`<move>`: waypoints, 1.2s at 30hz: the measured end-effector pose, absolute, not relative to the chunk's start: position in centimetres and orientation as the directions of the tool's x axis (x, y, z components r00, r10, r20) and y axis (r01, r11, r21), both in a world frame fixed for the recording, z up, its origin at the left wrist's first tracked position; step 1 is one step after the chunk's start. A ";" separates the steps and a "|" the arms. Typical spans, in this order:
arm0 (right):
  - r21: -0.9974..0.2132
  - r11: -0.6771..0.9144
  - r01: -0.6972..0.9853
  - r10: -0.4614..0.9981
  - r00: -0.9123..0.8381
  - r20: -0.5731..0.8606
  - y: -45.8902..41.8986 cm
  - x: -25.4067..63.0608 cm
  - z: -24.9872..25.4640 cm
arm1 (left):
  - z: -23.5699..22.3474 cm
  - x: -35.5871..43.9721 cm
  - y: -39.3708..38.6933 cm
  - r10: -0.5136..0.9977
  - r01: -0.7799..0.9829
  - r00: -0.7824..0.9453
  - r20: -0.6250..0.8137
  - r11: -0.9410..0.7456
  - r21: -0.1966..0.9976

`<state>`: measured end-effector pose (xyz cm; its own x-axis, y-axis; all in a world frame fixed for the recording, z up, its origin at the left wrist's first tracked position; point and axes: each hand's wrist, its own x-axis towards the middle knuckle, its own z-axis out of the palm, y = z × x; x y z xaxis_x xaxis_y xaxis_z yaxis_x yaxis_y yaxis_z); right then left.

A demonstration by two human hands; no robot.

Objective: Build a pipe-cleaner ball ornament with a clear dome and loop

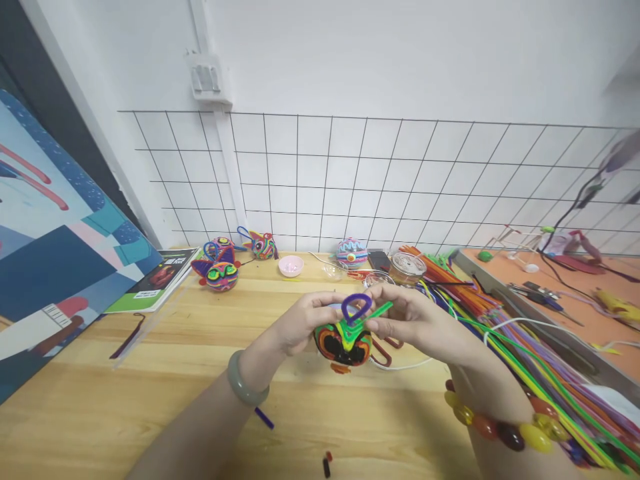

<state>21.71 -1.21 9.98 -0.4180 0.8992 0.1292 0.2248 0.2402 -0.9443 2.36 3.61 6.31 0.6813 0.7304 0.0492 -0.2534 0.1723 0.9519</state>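
Round figure (345, 345), wound in coloured fuzzy strips, sits between both hands, over the wooden table (100, 427). Its face, two black patches ringed in orange, points toward the wearer and slightly down. Body near-round; counting the purple loop (357, 308) on top, the long axis runs from just past 12 o'clock to just past 6, where an orange tab (341, 368) juts out. A green strip (379, 311) sticks out toward 2 o'clock.

Left hand (306, 325) grasps the figure at 10 o'clock. Right hand (417, 320) grips its edge at 2, thumb beside the green strip; cannot tell whether the fingers pinch the strip itself.

Clock centred on figure: dark-winged figure (221, 275) at 10; pink bowl (291, 267) at 11; striped ball (351, 253) at 12; clear spool (407, 269) at 1; strip bundle (530, 363) from 2 to 4; purple offcut (264, 418) between 7 and 8.
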 end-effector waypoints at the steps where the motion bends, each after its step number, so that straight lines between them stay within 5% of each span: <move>1: -0.955 0.231 0.188 0.900 -0.413 0.137 -1.1 21.7 9.9 | 6.2 2.4 3.7 0.736 -0.272 0.674 0.060 0.173 0.946; 5: -0.954 0.289 0.075 0.905 -0.347 0.247 -0.7 21.2 9.2 | 5.8 2.4 4.0 0.761 -0.329 0.641 0.100 0.155 0.932; 12: -0.866 0.468 0.177 0.870 -0.264 0.417 -1.0 20.5 8.5 | 6.7 2.9 3.4 0.781 -0.404 0.610 0.137 0.158 0.901; 36: -0.744 0.494 0.449 0.848 -0.435 0.301 -1.9 21.5 9.5 | 6.5 2.6 3.0 0.736 -0.307 0.674 0.061 0.204 0.929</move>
